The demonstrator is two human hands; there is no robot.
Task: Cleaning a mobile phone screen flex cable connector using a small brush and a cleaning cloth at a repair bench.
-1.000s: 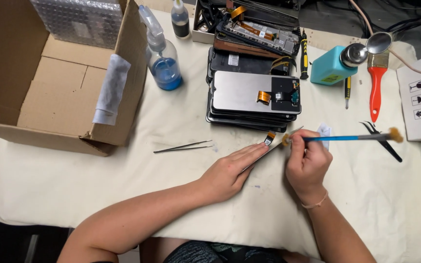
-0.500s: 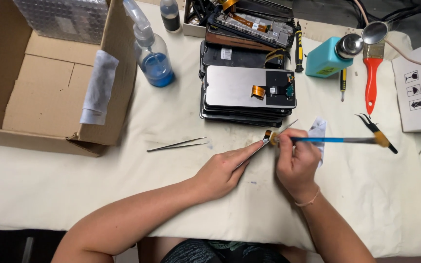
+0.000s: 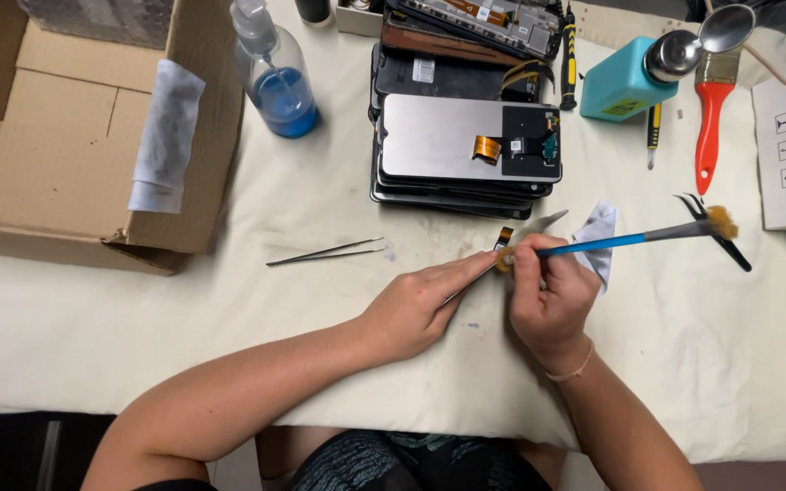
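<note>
Brush [image 3: 625, 241], blue-handled, double-ended: held level just below the stack of phone screens [image 3: 466, 150], one bristle end at the fingertips, the other reaching out to the right over black tweezers [image 3: 716, 232]. Right hand [image 3: 552, 300] closed around the handle near its left end. Left hand [image 3: 416, 305] with fingers extended and pinched on a thin flat strip with a small orange-and-black tab [image 3: 503, 238], tip just short of the stack's lower edge; the strip meets the brush end there. Steel tweezers [image 3: 325, 252] lie left of the stack's lower corner, apart from both hands. Cardboard box [image 3: 75, 155] sits far left of the stack, its flap edge well clear. Spray bottle [image 3: 275, 77] with blue liquid stands between box and stack. Teal dispenser bottle [image 3: 625, 86] and red-handled brush [image 3: 707, 118] lie right of the stack. Bare cloth-covered table [image 3: 184, 327] spreads open below and left of the stack, down to its front edge
</note>
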